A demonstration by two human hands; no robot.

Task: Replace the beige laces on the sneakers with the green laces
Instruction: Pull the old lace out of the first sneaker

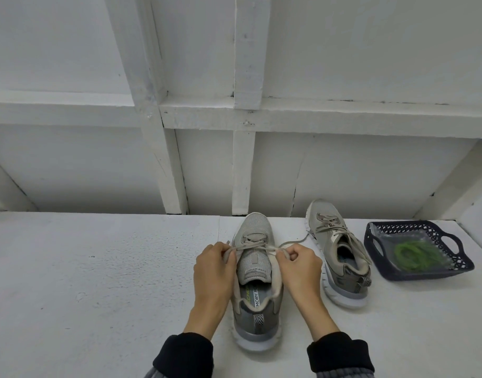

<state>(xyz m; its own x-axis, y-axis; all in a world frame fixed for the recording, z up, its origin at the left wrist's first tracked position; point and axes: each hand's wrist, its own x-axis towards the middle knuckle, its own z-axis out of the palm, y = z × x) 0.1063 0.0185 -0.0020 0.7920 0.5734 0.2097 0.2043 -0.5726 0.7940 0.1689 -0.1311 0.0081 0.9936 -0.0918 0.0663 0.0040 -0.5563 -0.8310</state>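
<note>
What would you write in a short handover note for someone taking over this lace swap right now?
Left hand and right hand each pinch the beige lace of the near sneaker, which is partly unlaced at the top.
Second sneaker lies alongside, beige laces in.
Green laces lie in the dark basket.
Done: loosening begun. Left: strip both sneakers, thread green.

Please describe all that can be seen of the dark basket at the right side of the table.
The basket is dark navy, looks like plastic, and is shallow and roughly rectangular, with lattice walls and an oval handle hole at each end. It sits flat on the white table, right of the second sneaker, apart from it. Inside lies a clear plastic bag with the coiled green laces in it. No hand touches the basket.
</note>
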